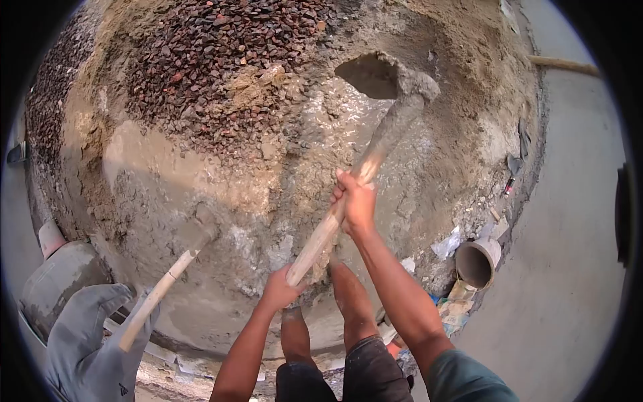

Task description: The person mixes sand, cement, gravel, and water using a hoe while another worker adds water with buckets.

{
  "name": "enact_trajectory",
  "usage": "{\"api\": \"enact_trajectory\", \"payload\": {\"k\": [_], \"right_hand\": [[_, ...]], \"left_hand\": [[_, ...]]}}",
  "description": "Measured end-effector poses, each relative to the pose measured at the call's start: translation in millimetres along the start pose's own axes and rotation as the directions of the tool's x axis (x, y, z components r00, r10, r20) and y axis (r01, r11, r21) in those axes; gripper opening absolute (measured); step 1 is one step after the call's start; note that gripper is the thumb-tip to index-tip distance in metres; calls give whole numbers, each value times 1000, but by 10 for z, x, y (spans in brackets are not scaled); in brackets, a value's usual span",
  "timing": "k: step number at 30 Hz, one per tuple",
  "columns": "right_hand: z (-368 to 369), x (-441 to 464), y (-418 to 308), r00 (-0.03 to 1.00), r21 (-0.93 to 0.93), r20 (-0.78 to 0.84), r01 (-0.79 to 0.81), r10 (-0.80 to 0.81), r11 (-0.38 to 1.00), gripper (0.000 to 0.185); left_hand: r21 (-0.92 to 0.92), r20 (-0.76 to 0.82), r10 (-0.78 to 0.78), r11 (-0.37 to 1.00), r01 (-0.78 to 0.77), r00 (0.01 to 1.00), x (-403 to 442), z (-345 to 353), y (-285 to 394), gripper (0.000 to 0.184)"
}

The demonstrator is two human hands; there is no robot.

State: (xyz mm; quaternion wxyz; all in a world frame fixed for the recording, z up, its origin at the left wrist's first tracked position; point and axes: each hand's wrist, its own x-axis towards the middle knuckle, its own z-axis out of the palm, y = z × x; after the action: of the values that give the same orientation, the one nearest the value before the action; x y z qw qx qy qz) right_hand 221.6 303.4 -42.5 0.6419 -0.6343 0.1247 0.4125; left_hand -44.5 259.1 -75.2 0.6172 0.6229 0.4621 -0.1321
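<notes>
The person's right hand (358, 202) is gripping the middle of a long, pale wooden handle (316, 248), its fingers wrapping fully around the shaft. The left hand (281, 289) is closing around the near end of that same handle. The handle is running from the near centre toward the far right, where it is carrying a broad, mud-coated metal hoe blade (370, 75). The blade is sitting over wet grey mortar, right of a heap of dark reddish crushed stone (214, 60); whether it is touching the mix I cannot tell.

Two bare, mud-smeared legs (349, 298) are standing at the near edge, below the hands. To the left, a second pale wooden handle (157, 298) is slanting, its muddy far end meeting the mortar, while a garment of grey cloth (87, 348) is showing beside it. A rounded, cement-stained grey container (63, 285) is resting beyond that cloth. On the right, a round grey bucket (492, 251) is lying tipped beside a crumpled white plastic scrap (445, 244).
</notes>
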Motion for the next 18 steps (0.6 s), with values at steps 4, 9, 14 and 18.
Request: {"api": "enact_trajectory", "payload": {"k": [4, 9, 14, 18], "right_hand": [[862, 1561, -723, 985, -147, 7, 172, -173, 974, 12], [1125, 2454, -191, 995, -624, 95, 29, 39, 781, 24], [826, 1700, 181, 973, -624, 85, -116, 215, 773, 15], [378, 734, 1020, 918, -610, -10, -320, 396, 725, 11]], "left_hand": [[-100, -69, 12, 995, -19, 998, 1165, -568, 1083, 28], [-600, 84, -143, 783, 165, 986, 1002, -463, 1322, 12], [-698, 176, -265, 645, 310, 948, 185, -223, 1187, 9], [-694, 170, -376, 610, 382, 911, -821, 72, 862, 6]]}}
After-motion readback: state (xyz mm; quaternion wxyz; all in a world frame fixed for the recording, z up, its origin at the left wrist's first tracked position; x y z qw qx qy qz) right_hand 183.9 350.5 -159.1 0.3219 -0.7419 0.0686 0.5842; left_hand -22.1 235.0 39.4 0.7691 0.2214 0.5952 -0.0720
